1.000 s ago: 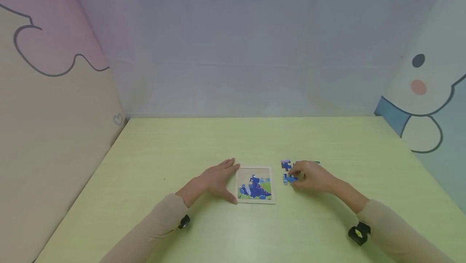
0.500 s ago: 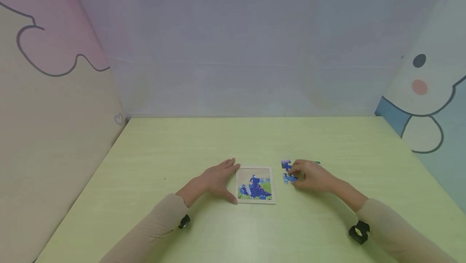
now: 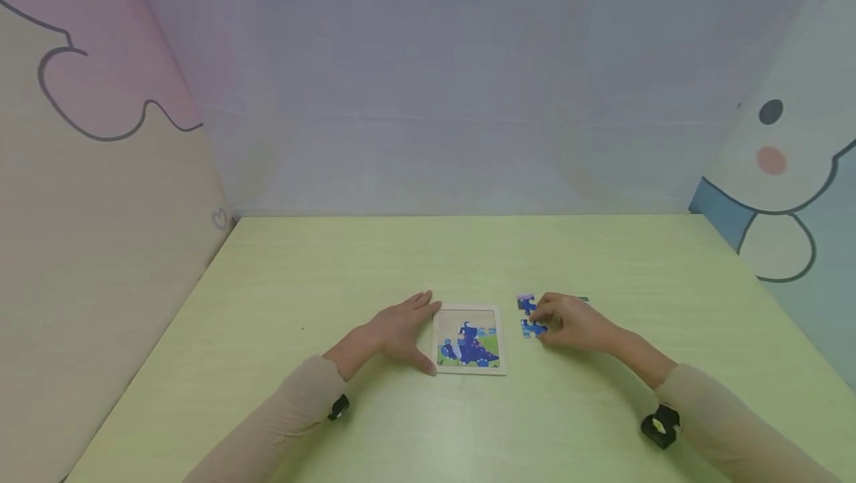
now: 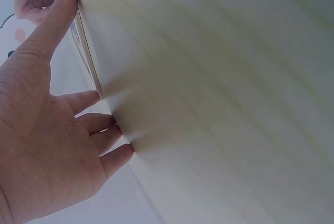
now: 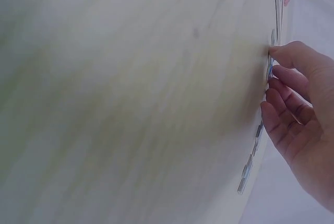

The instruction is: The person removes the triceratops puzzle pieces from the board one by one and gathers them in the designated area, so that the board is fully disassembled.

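In the head view a square puzzle tray [image 3: 502, 342] with a pale frame lies on the table, partly filled with a blue dinosaur picture. My left hand [image 3: 404, 331] is spread along the tray's left side, thumb at the near corner and fingertips by the far corner. The left wrist view has the thumb [image 4: 63, 4] on the frame's edge. To the right of the tray, my right hand [image 3: 576, 325] pinches a blue puzzle piece [image 3: 530, 328] low at the tabletop between thumb and index finger. The other fingers curl beside it in the right wrist view.
Another blue and pink puzzle piece [image 3: 524, 302] lies just beyond the pinched one. A dark green piece [image 3: 585, 299] peeks out behind the right hand, which hides part of the loose pieces. Printed cloth walls [image 3: 428, 96] enclose the table's back and sides.
My right hand has shifted very slightly away from me, covering a piece edge that showed behind it. The pinched piece has turned a little. The left hand and tray stay put.
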A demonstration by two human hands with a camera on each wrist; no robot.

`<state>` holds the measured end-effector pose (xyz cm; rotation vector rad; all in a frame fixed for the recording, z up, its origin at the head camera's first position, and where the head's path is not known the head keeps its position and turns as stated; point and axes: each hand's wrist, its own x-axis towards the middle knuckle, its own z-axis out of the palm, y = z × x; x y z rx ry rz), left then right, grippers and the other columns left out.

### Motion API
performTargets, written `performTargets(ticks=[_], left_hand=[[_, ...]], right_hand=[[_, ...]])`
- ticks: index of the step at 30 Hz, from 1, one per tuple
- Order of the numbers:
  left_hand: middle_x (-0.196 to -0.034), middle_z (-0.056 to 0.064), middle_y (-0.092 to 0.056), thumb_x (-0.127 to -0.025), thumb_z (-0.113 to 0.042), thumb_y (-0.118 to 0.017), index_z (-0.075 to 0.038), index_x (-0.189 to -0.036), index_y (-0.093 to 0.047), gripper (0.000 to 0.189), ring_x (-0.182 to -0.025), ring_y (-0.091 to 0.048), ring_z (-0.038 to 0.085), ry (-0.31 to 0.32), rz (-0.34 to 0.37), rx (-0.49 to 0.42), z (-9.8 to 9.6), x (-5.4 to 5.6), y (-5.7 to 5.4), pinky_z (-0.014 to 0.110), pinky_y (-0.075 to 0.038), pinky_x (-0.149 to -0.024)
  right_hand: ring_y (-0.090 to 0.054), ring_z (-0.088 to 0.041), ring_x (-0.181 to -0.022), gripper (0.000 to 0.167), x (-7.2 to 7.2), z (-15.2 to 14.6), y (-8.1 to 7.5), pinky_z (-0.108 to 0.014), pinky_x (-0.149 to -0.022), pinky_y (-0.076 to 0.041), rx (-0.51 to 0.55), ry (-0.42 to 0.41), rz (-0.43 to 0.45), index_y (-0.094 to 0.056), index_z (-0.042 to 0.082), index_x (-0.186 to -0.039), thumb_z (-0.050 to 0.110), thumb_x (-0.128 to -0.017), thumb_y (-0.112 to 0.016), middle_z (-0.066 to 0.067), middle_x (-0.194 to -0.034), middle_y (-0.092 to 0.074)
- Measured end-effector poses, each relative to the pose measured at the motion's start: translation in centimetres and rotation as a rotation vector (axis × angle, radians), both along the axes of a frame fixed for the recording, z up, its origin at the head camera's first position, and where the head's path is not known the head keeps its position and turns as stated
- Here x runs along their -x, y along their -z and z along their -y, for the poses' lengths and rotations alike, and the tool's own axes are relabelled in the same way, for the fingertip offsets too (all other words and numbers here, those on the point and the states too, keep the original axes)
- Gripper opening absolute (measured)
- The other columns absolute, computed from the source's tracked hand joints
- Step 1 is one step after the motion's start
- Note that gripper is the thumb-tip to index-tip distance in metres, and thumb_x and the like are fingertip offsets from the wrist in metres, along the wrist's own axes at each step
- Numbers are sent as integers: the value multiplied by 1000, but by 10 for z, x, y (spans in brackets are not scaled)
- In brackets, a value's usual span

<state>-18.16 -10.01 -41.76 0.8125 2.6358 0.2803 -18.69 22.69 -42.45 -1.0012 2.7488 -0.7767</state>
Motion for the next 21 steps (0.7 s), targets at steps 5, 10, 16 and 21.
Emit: performTargets(ticks=[5,10,16,21], left_hand=[[-151,10,-13,-62,-57,-74,-12,-145,-23,107,-138,-10,25,1,1,-2,0,0,0,44,-22,-109],[-151,11,-13,-62,-56,-74,-11,-144,-24,106,-138,-10,26,2,7,-12,0,0,0,45,-22,-109],[-151,11,-13,-62,-57,-74,-11,-144,-24,107,-138,-10,26,5,2,-4,0,0,-1,44,-22,-109],[-151,10,-12,-62,-58,-73,-11,-145,-23,107,-138,-10,26,7,-5,7,-1,-1,-1,43,-21,-109]], right_hand=[[-52,-8,-77,22,0,1,0,-19,-59,-44,-6,0,-7,-70,5,-96,11,-75,-71,2,-91,-59],[-52,-9,-78,25,0,1,-2,-19,-60,-45,7,1,22,-69,4,-98,12,-74,-72,2,-91,-60],[-54,-14,-80,24,3,4,-8,-20,-59,-46,23,-8,38,-68,5,-96,6,-72,-71,0,-91,-61],[-57,-17,-84,25,7,14,-13,-21,-61,-47,18,-23,45,-67,3,-99,5,-75,-68,-3,-94,-62]])
